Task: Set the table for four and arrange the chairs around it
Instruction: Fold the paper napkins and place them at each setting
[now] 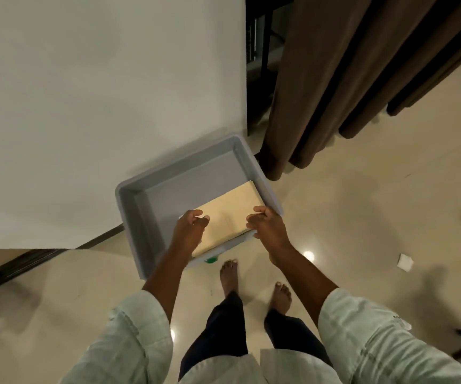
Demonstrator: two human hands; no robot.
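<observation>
The left hand (189, 231) hovers over the near left part of a flat, pale beige rectangular mat (230, 214), its fingers loosely curled; whether they actually pinch the mat's edge cannot be told. The right hand (268, 225) sits at the mat's near right corner, fingers curled down over the rim there, and whether it grips the mat or the rim is unclear too. The mat lies in the right half of a grey rectangular plastic bin (140, 217), which rests on the glossy cream tiled floor (362, 217) against a white wall (85, 92). A small green object (211, 260) peeks out under the bin's near edge. Brown curtains (348, 79) hang behind the bin. 2 bare feet stand just in front of it. A small white scrap (406, 262) lies on the floor to the right.
</observation>
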